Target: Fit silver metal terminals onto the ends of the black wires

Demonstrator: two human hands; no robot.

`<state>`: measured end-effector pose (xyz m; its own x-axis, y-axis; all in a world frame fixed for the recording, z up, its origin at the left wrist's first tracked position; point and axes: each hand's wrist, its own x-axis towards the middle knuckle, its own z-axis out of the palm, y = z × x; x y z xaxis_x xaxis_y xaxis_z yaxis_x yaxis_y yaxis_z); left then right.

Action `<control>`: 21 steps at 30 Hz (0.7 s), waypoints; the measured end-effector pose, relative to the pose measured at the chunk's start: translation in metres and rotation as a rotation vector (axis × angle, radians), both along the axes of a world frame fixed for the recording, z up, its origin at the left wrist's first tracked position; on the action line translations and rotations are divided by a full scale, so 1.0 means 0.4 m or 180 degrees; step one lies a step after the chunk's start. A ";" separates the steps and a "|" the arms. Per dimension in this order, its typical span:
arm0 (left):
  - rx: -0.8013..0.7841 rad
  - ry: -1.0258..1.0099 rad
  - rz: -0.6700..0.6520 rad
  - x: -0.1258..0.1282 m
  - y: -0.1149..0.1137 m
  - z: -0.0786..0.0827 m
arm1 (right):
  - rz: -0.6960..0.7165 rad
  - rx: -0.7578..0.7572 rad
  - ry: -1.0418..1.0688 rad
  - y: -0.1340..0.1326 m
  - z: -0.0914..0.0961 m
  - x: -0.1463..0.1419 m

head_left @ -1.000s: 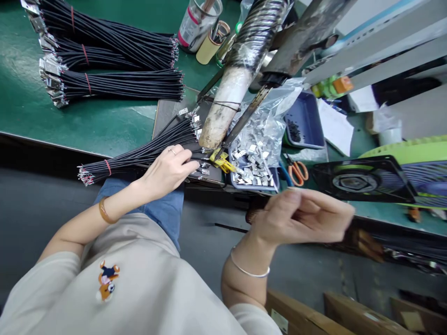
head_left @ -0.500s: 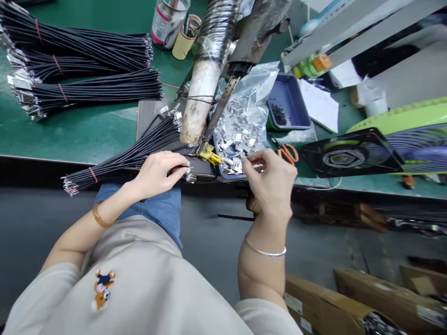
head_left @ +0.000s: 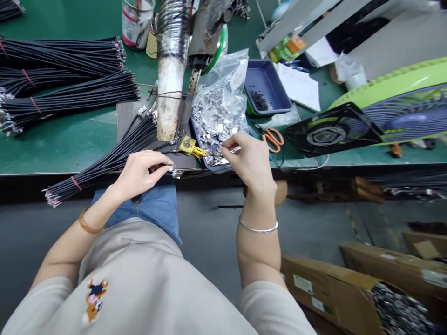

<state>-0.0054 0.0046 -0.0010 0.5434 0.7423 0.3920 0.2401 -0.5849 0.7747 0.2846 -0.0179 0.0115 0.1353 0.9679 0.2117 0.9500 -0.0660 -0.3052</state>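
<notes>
My left hand (head_left: pixel 142 174) is closed in a pinch at the bench's front edge, beside a bundle of black cables (head_left: pixel 115 153) tied with a red band. Small metal connectors (head_left: pixel 175 173) show just below its fingertips; what the pinch holds is too small to make out. Above the near right side of a blue tray (head_left: pixel 223 167), my right hand (head_left: pixel 249 160) pinches thumb and forefinger together, and any part between them is unclear. Loose silvery metal shells (head_left: pixel 216 125) fill the tray and a clear plastic bag (head_left: pixel 232 77). A yellow clip-like piece (head_left: pixel 192 147) sits between my hands.
A wrapped duct (head_left: pixel 170 107) and a metal-tubed tool (head_left: pixel 191 95) come down over the bench. More cable bundles (head_left: pixel 80 95) lie left. To the right are a blue bin (head_left: pixel 275 90) with black bits, orange-handled scissors (head_left: pixel 274 139) and a black fan (head_left: pixel 328 132).
The camera view has shifted, so the bench items appear farther left. Both hands keep nearly the same pinched poses at about the same places by the bench edge and tray.
</notes>
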 end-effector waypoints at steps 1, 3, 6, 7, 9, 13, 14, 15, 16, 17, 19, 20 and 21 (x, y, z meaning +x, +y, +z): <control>-0.0176 -0.0098 0.0003 -0.001 0.000 0.006 | -0.0018 0.0071 0.0032 -0.002 0.002 0.000; -0.0596 -0.0261 -0.0036 -0.002 0.000 0.018 | -0.0019 0.0183 0.0071 -0.002 0.001 0.001; -0.1121 -0.0434 -0.0099 -0.003 0.000 0.030 | 0.0093 0.0252 0.0038 0.015 -0.010 0.005; -0.1210 -0.0469 -0.0082 -0.003 -0.001 0.032 | 0.0156 0.0235 -0.0001 0.025 -0.016 0.005; -0.1272 -0.0463 -0.0012 -0.001 -0.003 0.035 | 0.0282 0.0166 -0.0100 0.043 -0.029 0.006; -0.1213 -0.0406 0.0104 0.004 -0.009 0.038 | 0.0293 0.0135 -0.0285 0.064 -0.052 0.005; -0.1197 -0.0405 0.0122 0.006 -0.011 0.039 | 0.0240 0.0164 -0.0316 0.064 -0.054 0.005; -0.1177 -0.0394 0.0144 0.008 -0.013 0.040 | 0.0181 0.0201 -0.0322 0.062 -0.054 0.004; -0.1150 -0.0369 0.0173 0.010 -0.014 0.041 | 0.0129 0.0251 -0.0290 0.057 -0.050 0.003; -0.1113 -0.0335 0.0210 0.013 -0.015 0.042 | 0.0086 0.0323 -0.0217 0.049 -0.044 0.001; -0.1023 -0.0256 0.0308 0.017 -0.017 0.044 | -0.0013 0.0560 0.0035 0.025 -0.024 -0.016; -0.0972 -0.0214 0.0353 0.019 -0.018 0.044 | -0.0083 0.0723 0.0213 0.008 -0.012 -0.031; -0.0920 -0.0169 0.0387 0.022 -0.019 0.044 | -0.0183 0.0912 0.0415 -0.011 -0.002 -0.053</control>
